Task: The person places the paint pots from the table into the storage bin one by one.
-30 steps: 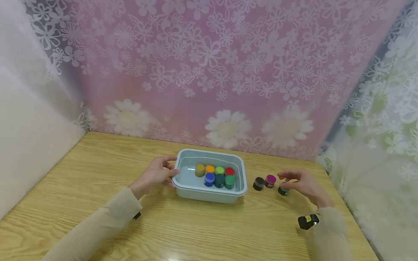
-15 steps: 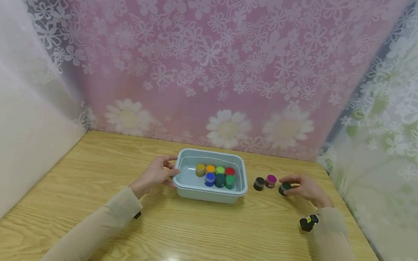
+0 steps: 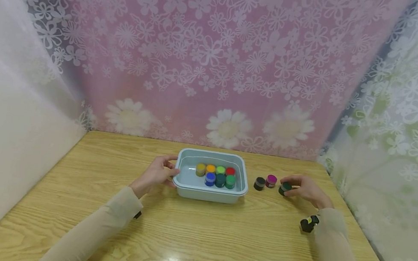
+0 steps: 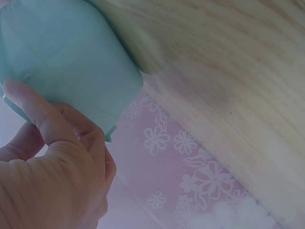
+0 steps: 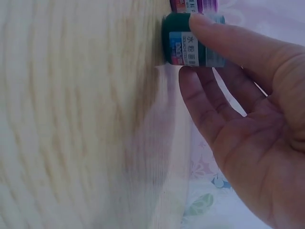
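A pale blue tray (image 3: 187, 186) sits mid-table with several small paint jars inside, among them yellow (image 3: 200, 169), red (image 3: 229, 171) and blue (image 3: 210, 179). My left hand (image 3: 167, 171) grips the tray's left end, its thumb (image 4: 40, 114) against the tray wall (image 4: 71, 57). Right of the tray stand a black jar (image 3: 259, 183), a magenta jar (image 3: 271, 180) and a dark green jar (image 3: 284, 188). My right hand (image 3: 292, 187) pinches the dark green jar (image 5: 188, 45) between its thumb (image 5: 224, 43) and fingers (image 5: 200, 100). The jar stands on the table.
The wooden table (image 3: 196, 241) is walled by floral curtains at the back (image 3: 216, 62) and right (image 3: 404, 148), and by a plain panel on the left. A black wrist device (image 3: 308, 223) is on my right sleeve.
My right hand came down from hovering over the dark green jar and closed thumb and fingers on it. The left hand and tray stayed put.
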{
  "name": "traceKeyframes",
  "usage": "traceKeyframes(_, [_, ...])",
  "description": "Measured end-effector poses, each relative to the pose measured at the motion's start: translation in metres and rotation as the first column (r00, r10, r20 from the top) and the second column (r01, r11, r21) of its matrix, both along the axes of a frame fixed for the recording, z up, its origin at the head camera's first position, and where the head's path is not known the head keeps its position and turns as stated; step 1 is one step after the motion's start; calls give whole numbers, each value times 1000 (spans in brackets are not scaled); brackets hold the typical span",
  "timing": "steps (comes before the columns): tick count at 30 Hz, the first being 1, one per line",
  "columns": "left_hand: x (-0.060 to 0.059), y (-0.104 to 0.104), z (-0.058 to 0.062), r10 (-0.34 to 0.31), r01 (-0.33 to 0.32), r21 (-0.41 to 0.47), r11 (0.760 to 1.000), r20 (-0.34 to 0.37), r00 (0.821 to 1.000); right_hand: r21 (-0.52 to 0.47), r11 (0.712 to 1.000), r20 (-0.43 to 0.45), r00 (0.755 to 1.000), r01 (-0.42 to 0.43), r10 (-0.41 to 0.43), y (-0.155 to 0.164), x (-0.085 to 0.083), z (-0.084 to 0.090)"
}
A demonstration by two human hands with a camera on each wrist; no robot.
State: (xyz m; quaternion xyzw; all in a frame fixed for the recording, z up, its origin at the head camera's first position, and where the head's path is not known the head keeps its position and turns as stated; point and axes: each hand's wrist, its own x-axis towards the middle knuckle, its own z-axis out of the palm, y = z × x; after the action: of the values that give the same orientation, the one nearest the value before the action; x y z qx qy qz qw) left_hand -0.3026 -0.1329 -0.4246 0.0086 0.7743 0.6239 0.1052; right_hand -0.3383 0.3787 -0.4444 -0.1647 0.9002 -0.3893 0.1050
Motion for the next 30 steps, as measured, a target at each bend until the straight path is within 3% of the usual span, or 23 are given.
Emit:
traceKeyframes(7, [0,0,6,-18,18,2,1000,-17,1000,-25,999,-5,1000,30,-30,2,2,3])
traceKeyframes(16, [2,0,4,-30,31,28,999,-36,999,-141,987,99,993,73,-60,-6,5,9])
traceKeyframes(23, [3,0,4,-19,19,15,1000,-21,1000,-76,994,32,997,74,-71,-18,6,19])
traceKeyframes(30, [1,-3,-1,-13,13,22,1000,-21,1000,-123,990,70,996,66,-58,-34,7,25])
